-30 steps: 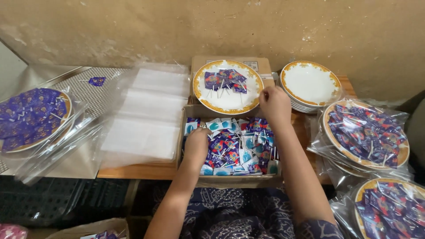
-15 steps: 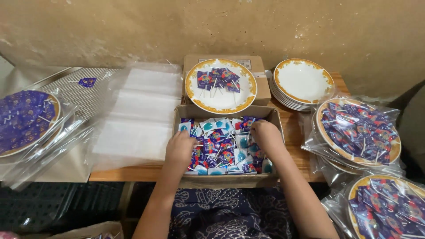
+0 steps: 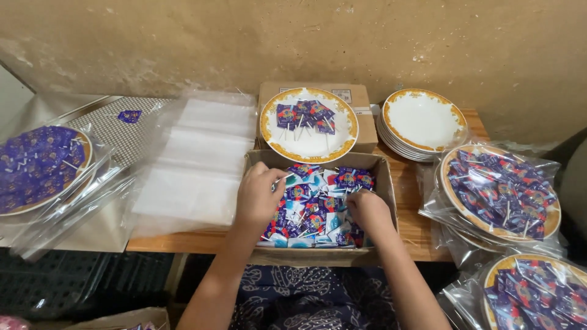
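Observation:
An open cardboard box (image 3: 387, 183) in front of me is full of wrapped lollipops (image 3: 321, 201) in purple, blue and white wrappers. My left hand (image 3: 257, 195) is inside the box's left side, fingers curled on several lollipops. My right hand (image 3: 367, 211) digs into the right side, fingers closed among the wrappers. Behind the box a white plate with a gold rim (image 3: 287, 143) rests on a closed carton (image 3: 364, 101) and carries several lollipops (image 3: 302, 116).
A stack of empty gold-rimmed plates (image 3: 422, 122) stands at the back right. Bagged plates of lollipops lie at the right (image 3: 498, 192), lower right (image 3: 538, 296) and far left (image 3: 36, 168). Clear plastic bags (image 3: 195, 159) are spread left of the box.
My right hand came back from the plate into the box. Both hands have shifted within the lollipops, gathering them.

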